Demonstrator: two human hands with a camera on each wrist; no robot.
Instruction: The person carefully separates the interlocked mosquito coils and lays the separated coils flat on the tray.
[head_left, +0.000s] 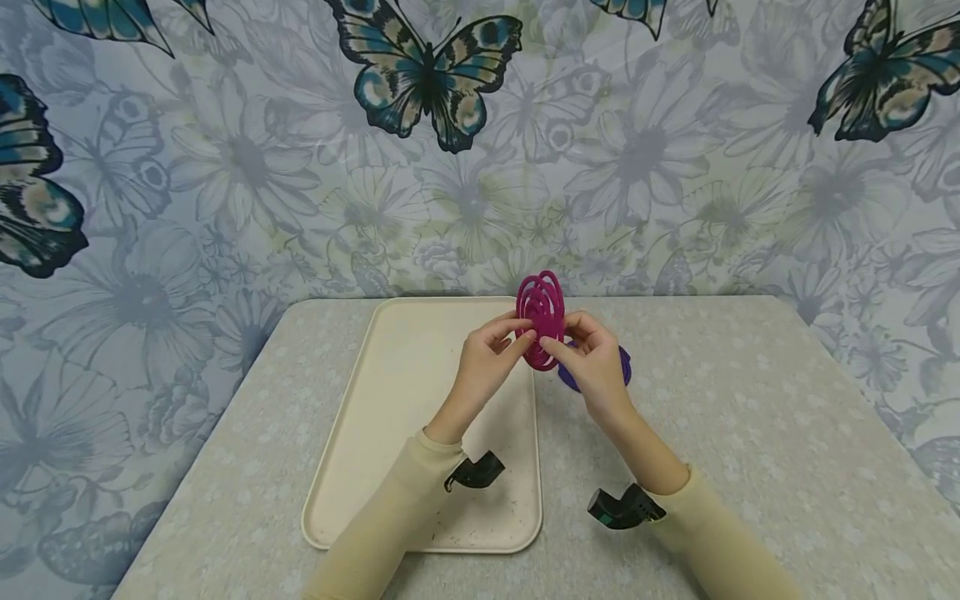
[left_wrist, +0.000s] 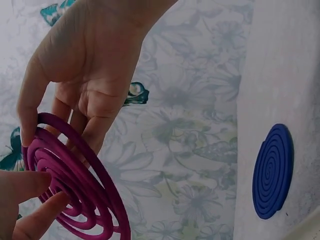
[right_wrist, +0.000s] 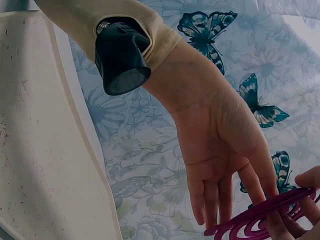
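Both hands hold a magenta spiral coil (head_left: 542,308) upright above the tray's right edge; its rope-like turns look like modelling clay, with gaps between them. My left hand (head_left: 483,362) pinches its left side between thumb and fingers. On the other side, my right hand (head_left: 596,367) grips it, with the thumb near the coil's middle. The left wrist view shows left-hand fingertips at the centre of the spiral. A flat, tightly wound blue coil (left_wrist: 272,172) lies on the table; in the head view the right hand partly covers it.
A cream tray (head_left: 420,400) with small dark specks lies under the left arm. The table (head_left: 750,417) has a pale patterned cover. Behind stands a wall (head_left: 637,225) with butterflies and flowers. Black wrist cameras are worn at both cuffs.
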